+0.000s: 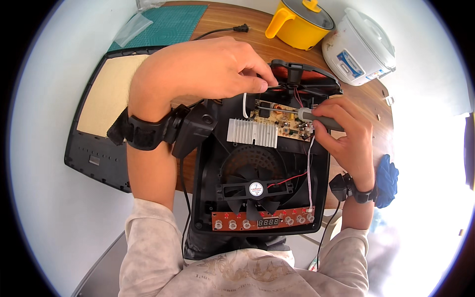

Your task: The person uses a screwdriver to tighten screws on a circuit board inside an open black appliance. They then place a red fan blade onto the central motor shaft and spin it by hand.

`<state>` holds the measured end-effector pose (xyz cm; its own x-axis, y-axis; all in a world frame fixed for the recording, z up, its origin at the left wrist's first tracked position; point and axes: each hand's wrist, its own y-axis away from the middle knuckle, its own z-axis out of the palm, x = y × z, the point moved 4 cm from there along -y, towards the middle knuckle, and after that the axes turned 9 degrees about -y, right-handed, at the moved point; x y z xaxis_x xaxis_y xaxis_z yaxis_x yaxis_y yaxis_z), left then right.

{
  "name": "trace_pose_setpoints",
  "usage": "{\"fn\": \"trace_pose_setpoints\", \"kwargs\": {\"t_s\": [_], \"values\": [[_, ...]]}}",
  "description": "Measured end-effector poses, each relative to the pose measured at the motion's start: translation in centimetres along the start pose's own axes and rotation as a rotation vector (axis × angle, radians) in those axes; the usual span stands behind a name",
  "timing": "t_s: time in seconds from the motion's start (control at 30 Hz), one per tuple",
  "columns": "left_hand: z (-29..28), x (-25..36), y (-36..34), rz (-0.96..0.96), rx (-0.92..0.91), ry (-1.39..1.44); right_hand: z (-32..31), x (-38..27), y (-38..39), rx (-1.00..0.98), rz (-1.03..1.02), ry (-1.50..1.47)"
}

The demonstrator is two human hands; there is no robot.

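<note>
An opened induction cooker base (321, 198) lies before me, its black shell facing up. My left hand (227, 69) reaches over its far edge, with thumb and index finger pinched on the rim of a black-framed copper coil (307, 78) that stands tilted. In my right hand (346, 126) is a screwdriver (321, 120) with a grey handle. Its shaft lies leftward across the tan circuit board (292, 129); the exact contact of its tip is hard to make out. A finned silver heat sink (252, 132) sits beside the board, and nearer me is a black fan (255, 189).
A red-brown display board (262, 221) runs along the shell's near edge. To the left lies the cooker's top panel (101, 99), near a green cutting mat (168, 24). A black plug (241, 28), yellow pot (299, 27) and white rice cooker (358, 47) are behind. Blue cloth (387, 180) is at right.
</note>
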<state>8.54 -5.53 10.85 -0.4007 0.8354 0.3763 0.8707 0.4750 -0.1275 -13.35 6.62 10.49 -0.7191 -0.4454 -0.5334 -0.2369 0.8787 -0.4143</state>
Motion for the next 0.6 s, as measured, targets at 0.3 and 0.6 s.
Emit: {"fn": "trace_pose_setpoints", "kwargs": {"t_s": [0.3,0.6], "values": [[-0.27,0.36,0.01,-0.065,-0.047,-0.003,0.15,-0.45,-0.35,-0.029,0.007,0.007],[-0.21,0.45,0.03,-0.105,-0.055,-0.024,0.35,-0.71,-0.82,-0.025,0.038,0.002]]}}
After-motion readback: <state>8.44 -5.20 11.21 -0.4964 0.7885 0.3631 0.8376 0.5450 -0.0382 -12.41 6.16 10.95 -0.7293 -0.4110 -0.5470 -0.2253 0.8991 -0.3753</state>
